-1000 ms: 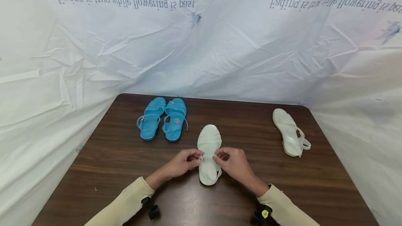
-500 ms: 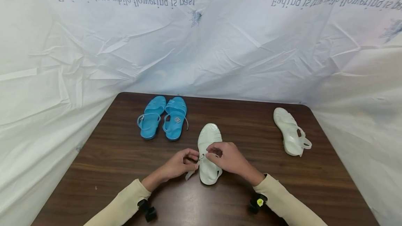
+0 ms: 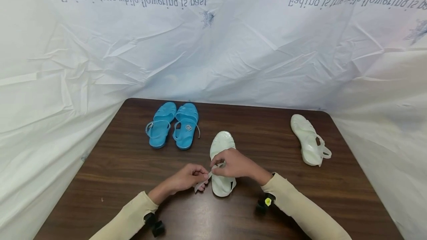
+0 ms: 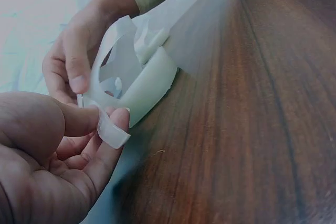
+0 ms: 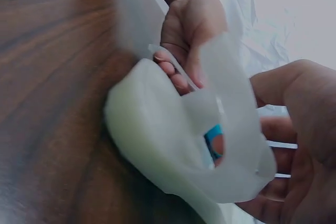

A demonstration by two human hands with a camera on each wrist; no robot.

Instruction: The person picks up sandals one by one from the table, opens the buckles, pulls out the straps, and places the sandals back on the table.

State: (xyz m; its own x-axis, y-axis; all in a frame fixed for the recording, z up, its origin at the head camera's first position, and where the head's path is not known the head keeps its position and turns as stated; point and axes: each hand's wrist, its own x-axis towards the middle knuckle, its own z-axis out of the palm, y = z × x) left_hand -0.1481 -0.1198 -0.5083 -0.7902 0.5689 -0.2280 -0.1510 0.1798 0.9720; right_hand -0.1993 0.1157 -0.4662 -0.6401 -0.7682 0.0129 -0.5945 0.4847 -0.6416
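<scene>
White jelly sandal [image 3: 222, 143], glossy and faintly translucent, lies sole-down; the left hand [image 3: 186, 177] pinches its ankle strap [image 4: 111, 132] near the free end, the right hand [image 3: 232, 163] grips farther along.

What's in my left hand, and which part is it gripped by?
Your left hand pinches the nearer white sandal by its strap, near the loose end.

The line "Fading is true while flowering is past" [image 3: 131, 0] is printed twice, in flipped letters, on the white sheet [image 3: 253, 66]; the right copy [image 3: 380, 2] is cut short.
</scene>
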